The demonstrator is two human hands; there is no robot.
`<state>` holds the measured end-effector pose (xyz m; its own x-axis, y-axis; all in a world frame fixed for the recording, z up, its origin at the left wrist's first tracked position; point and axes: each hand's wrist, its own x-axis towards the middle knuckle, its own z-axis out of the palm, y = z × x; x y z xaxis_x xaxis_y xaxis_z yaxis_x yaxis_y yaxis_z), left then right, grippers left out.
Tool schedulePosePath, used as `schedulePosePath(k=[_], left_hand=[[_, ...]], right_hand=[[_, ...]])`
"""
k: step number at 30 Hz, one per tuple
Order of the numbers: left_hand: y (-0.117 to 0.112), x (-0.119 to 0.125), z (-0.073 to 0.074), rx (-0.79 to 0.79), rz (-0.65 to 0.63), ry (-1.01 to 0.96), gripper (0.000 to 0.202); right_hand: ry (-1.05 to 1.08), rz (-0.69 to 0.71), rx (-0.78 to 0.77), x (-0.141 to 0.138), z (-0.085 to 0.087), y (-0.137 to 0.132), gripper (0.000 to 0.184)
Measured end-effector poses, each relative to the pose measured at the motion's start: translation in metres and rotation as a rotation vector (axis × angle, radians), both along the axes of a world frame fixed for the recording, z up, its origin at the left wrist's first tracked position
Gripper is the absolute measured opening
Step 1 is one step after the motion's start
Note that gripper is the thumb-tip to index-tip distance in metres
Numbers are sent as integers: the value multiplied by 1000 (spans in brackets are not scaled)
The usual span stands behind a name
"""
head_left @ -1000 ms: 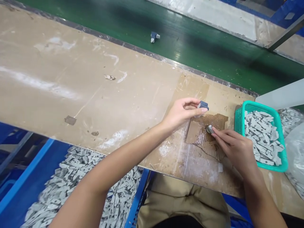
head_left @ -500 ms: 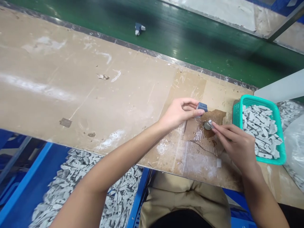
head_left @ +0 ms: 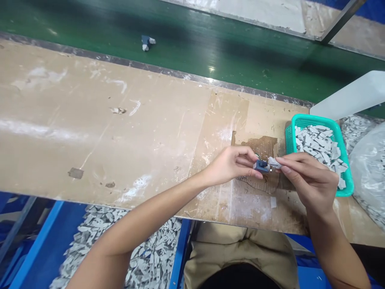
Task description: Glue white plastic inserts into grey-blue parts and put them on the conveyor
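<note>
Two little parts up close here, right? What's going on with them?

Yep. A blue block (head_left: 261, 165) is pinched in the left hand (head_left: 231, 163), and a grey piece (head_left: 274, 162) is in the right hand (head_left: 309, 178). Both are held over a stained cardboard scrap (head_left: 261, 146) with their ends meeting, though fingers crowd the joint, so I can't swear they're touching.

How tight's the grip?

The left fingers (head_left: 245, 159) are closed on the block, and the right fingers (head_left: 290, 160) are nearly closed, pinching the grey piece with the thumb. Neither hand looks loose.

So what's the step, and what does it call for?

My read: fitting those two together, so it wants careful lining up and steady fingers.

What's around them?

Just right of the hands there's a teal basket (head_left: 313, 120) of grey parts (head_left: 315, 144), then a plastic bag (head_left: 368, 168). A long bench (head_left: 90, 100) runs underneath, and past it a green belt (head_left: 210, 44) carries one small blue-and-grey part (head_left: 146, 42).
</note>
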<state>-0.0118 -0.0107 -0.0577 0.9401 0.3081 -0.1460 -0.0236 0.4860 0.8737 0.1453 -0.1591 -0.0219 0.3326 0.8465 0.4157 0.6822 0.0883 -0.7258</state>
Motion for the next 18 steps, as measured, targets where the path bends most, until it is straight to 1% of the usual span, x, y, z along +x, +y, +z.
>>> schedulePosePath(k=[5,10,14,18], left_hand=[[-3,1,-4,-48,-2,-18,30],[-4,1,-3,-55,9,-38,26],[-6,-1,-1,-37,66,3,24],[-11,-1,1,-69,156,49,24]], right_hand=[[-11,81,-23,-1,2,-1,41],[-23,108,-39,-1,1,-1,36],[-67,135,-46,-1,-1,-3,37],[-66,153,-55,-2,-5,-5,43]])
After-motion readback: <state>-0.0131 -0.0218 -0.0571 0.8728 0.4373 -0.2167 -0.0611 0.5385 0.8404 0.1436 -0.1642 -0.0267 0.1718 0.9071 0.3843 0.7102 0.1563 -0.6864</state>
